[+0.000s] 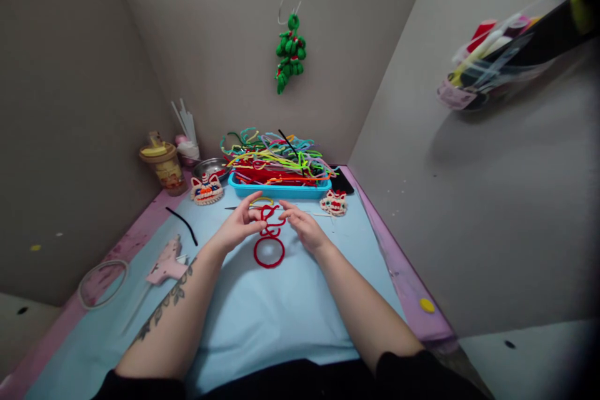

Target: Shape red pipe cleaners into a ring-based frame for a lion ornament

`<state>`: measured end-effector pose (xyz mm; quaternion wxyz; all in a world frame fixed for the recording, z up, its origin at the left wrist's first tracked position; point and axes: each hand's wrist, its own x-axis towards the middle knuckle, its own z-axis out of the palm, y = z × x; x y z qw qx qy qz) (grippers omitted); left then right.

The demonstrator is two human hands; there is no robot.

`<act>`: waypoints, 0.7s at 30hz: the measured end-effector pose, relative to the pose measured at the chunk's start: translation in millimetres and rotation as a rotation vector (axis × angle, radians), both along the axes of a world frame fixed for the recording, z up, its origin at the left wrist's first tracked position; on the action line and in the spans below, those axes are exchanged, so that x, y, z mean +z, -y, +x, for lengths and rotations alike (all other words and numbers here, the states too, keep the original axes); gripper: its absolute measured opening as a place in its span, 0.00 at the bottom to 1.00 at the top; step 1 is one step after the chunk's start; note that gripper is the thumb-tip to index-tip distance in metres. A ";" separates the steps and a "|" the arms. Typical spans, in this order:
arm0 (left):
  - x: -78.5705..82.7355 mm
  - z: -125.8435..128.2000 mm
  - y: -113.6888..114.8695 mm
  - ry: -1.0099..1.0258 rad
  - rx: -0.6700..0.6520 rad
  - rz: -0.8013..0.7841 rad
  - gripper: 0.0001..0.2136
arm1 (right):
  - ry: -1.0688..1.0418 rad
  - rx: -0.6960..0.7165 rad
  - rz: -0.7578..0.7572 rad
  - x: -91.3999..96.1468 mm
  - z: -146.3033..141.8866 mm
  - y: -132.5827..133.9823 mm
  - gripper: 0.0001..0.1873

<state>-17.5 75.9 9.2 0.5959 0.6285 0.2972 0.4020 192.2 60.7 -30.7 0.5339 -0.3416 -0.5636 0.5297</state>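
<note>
A red pipe cleaner piece (269, 252), bent into a large ring below and several small knotted loops above, is between my hands over the blue cloth (281, 319). My left hand (243, 224) pinches the looped upper part from the left, thumb and middle finger closed and the index finger raised. My right hand (304, 225) is just to the right of the loops, its fingers stretched out and apart from one another. Behind the hands lie a yellow pipe cleaner (262, 201) and a thin pointed metal tool (233, 208), partly hidden by my left hand.
A blue tray (281, 190) full of colourful pipe cleaners stands at the back. Two lion-head pieces, left (207, 190) and right (334, 203), flank it. A pink glue gun (166, 262) and black pipe cleaner (184, 225) lie at left. A green ornament (291, 53) hangs behind.
</note>
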 end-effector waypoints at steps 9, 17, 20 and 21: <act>-8.7 12.1 4.8 -0.440 0.031 0.650 0.35 | -0.224 -0.118 -0.298 3.9 -11.7 0.7 0.14; -9.9 13.3 5.2 -0.371 0.081 0.424 0.34 | -0.137 -0.237 -0.317 9.0 -6.8 -1.6 0.20; -11.4 14.1 1.3 -0.195 0.313 0.088 0.38 | 0.189 -0.433 0.060 50.2 -3.3 16.9 0.21; -11.9 13.9 -1.1 -0.108 0.375 -0.033 0.39 | 0.315 -0.425 0.188 66.1 -3.1 28.4 0.21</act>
